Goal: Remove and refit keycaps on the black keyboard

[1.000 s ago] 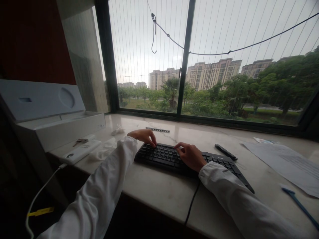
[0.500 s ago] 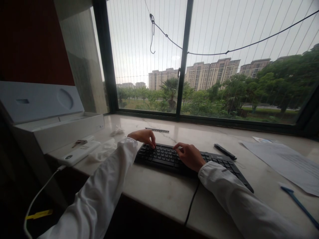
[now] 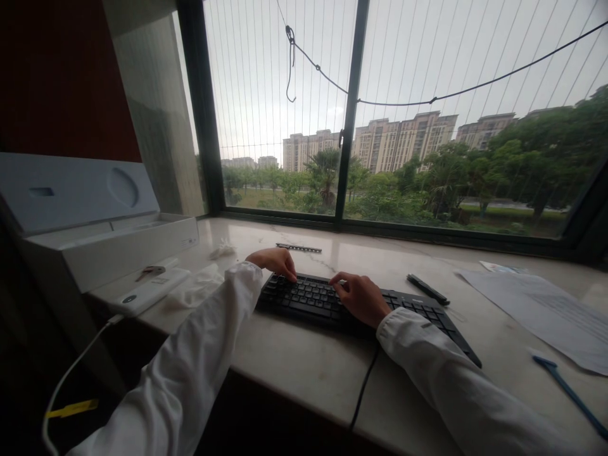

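Note:
A black keyboard (image 3: 308,297) lies at a slant on the pale marbled ledge, its cable (image 3: 365,386) running over the front edge. My left hand (image 3: 275,261) bends down at its upper left corner, thumb and fingers pressed together on the top edge. Farther right, my right hand (image 3: 360,297) rests over the middle of the keyboard, its fingers curled and the index fingertip at the top row. Whatever lies between the fingertips of either hand is too small or hidden to make out. Just behind the keyboard is a thin dark strip (image 3: 299,247) with light marks.
An open white box (image 3: 118,247) stands at left, with a white power bank (image 3: 154,291) and crumpled tissue (image 3: 197,286) beside it. On the right are a black stick-like object (image 3: 427,289), printed paper (image 3: 536,310) and a blue tool (image 3: 570,392). A window frame (image 3: 349,126) rises behind.
My left hand has lowered slightly, its fingers flatter against the keyboard's top edge. The right hand stays nearly in place. The whole view has shifted a little.

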Demonstrator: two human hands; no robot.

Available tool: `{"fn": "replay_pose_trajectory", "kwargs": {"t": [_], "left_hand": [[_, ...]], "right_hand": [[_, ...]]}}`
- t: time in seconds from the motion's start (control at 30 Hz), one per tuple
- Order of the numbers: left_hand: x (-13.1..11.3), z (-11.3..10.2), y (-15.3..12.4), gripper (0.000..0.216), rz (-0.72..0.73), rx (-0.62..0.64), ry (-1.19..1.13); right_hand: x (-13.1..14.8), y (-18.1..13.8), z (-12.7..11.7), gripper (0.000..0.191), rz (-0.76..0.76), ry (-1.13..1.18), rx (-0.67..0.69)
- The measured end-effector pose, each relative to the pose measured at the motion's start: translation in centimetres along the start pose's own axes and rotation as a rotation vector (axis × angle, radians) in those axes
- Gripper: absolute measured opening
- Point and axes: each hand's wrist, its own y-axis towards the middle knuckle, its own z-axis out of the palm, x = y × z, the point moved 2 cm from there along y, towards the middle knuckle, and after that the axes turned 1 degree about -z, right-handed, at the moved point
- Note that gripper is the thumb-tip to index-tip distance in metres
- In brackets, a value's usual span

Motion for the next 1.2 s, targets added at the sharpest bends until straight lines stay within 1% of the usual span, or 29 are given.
{"fn": "replay_pose_trajectory", "kwargs": {"t": [0.17,0.27,0.43,0.6,0.67,0.77,0.9,1.07,1.2], "left_hand": [[-0.3,0.1,0.1,0.049,-0.069,-0.012,0.008],[-0.3,0.1,0.4,0.049,-0.098,0.008,0.017],[-0.2,0.1,1.8,0.053,-0.149,0.107,0.048],[0.1,-0.4,3.0,0.071,-0.293,0.207,0.127],[0.2,-0.4,3.1,0.077,-0.321,0.251,0.137],[0.2,-0.5,3.1,0.082,-0.332,0.28,0.159],[-0.5,-0.5,2.6,0.084,-0.345,0.279,0.195],[-1.3,-0.6,2.2,0.079,-0.369,0.276,0.248],[-1.1,-0.3,2.5,0.072,-0.333,0.266,0.204]], "right_hand": [[0.2,0.0,-0.2,0.027,0.011,-0.009,0.022],[0.3,0.0,-0.2,0.028,0.016,-0.024,0.032],[0.2,0.0,-0.1,0.028,0.013,-0.017,0.029],[0.2,0.0,-0.2,0.027,0.007,0.0,0.019],[0.2,0.0,-0.2,0.026,0.009,0.005,0.02],[0.1,0.0,-0.1,0.026,0.005,0.008,0.019],[-0.1,0.0,0.1,0.025,-0.004,0.007,0.013],[0.0,0.0,0.0,0.026,0.003,-0.017,0.021],[0.3,-0.1,-0.2,0.027,0.016,-0.038,0.032]]}}
